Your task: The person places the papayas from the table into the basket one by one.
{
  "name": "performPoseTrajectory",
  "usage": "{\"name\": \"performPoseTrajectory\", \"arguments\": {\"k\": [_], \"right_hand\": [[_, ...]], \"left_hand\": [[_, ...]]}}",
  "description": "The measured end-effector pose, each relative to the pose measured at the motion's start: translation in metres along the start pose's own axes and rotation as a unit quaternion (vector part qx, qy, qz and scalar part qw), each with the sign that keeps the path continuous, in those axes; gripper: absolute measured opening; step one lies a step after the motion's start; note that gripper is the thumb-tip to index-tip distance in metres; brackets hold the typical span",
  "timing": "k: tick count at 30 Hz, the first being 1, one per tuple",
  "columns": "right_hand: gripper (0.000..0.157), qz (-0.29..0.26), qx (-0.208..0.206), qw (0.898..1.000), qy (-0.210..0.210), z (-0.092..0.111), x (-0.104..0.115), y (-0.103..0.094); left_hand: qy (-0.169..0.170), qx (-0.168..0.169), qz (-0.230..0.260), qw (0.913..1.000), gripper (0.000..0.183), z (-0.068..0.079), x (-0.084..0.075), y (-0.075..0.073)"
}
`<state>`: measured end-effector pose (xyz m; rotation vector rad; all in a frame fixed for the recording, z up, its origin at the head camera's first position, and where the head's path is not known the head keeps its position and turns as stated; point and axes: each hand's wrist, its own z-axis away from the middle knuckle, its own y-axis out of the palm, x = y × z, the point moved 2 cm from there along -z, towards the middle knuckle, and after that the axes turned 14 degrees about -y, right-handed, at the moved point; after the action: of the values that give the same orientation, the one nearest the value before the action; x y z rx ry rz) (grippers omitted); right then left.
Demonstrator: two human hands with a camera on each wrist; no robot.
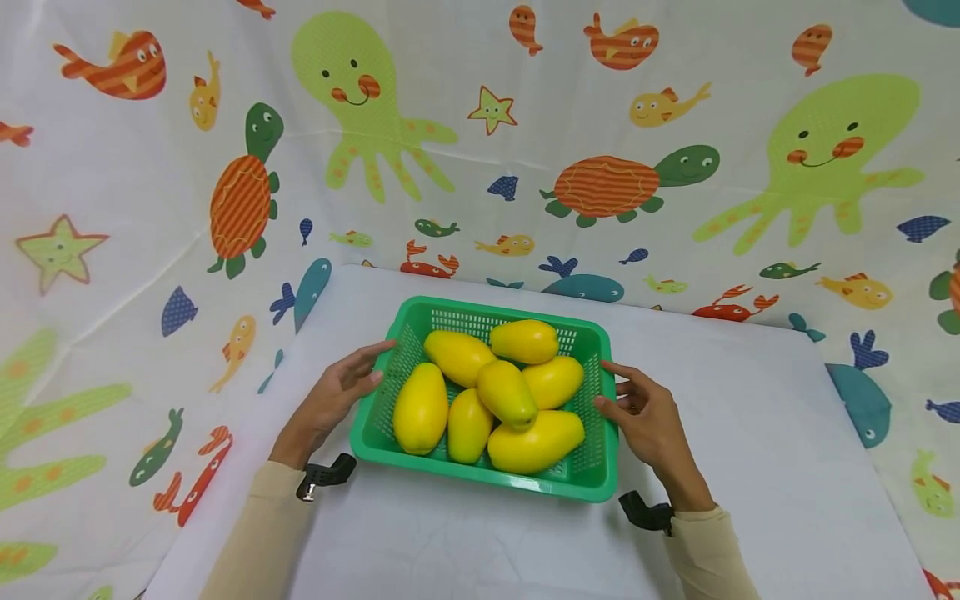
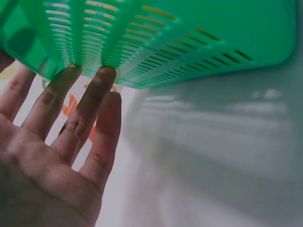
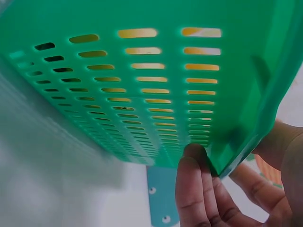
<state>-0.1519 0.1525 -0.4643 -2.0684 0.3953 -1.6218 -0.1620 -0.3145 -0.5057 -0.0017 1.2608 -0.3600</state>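
A green plastic basket (image 1: 487, 477) with slotted walls stands on the white table, holding several yellow mangoes (image 1: 422, 410). One mango (image 1: 507, 395) lies on top of the others near the middle. At the basket's left side is my left hand (image 1: 341, 392), thumb and index fingertip right at the rim. Its fingers (image 2: 86, 113) are nearly straight in the left wrist view, with tips against the slotted wall. My right hand (image 1: 648, 417) grips the right rim, thumb over the edge. In the right wrist view, its bent fingers (image 3: 191, 189) reach under the rim to the outer wall.
A white cloth (image 1: 465, 50) printed with sea animals hangs behind the table and along the left side. The white tabletop (image 1: 750, 417) extends around the basket. Black wrist mounts (image 1: 326, 475) sit on both forearms, below the basket's near corners.
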Motion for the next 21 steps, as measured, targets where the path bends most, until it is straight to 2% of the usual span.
{"name": "performPoseTrajectory", "arguments": {"k": [9,21], "right_hand": [[0.051,0.011,-0.011,1.0,-0.007,0.012,-0.007,-0.015],[0.052,0.014,-0.025,0.999,-0.018,0.03,-0.017,-0.04]], "left_hand": [[0.015,0.003,-0.015,0.9998,0.048,-0.001,-0.005,0.021],[0.021,0.003,-0.005,0.9998,0.046,-0.006,-0.015,0.054]]}}
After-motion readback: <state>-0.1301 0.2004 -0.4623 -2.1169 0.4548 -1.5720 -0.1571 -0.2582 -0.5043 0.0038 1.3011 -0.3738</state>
